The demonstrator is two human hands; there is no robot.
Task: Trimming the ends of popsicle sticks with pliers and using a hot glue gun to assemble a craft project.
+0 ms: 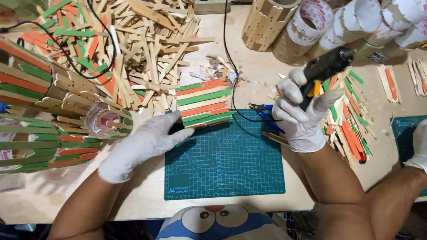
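My left hand point(147, 144), in a white glove, lies flat at the left edge of a green cutting mat point(224, 162), its fingertips touching a panel of green, orange and plain wooden sticks point(204, 103) glued side by side. My right hand point(300, 113), also gloved, grips a black glue gun point(327, 66) with a yellow trigger, raised above the mat's right side and pointing up and to the right. Blue-handled pliers point(264, 111) lie under that hand on the mat's upper edge.
A large heap of loose wooden sticks point(133, 44) covers the upper left. Stick-clad tubes point(40, 111) lie at left, tape rolls and cardboard tubes point(311, 26) at the top right. Coloured sticks point(349, 120) pile at right. Another person's gloved hand point(418, 146) rests at far right. A black cord point(229, 58) crosses the table.
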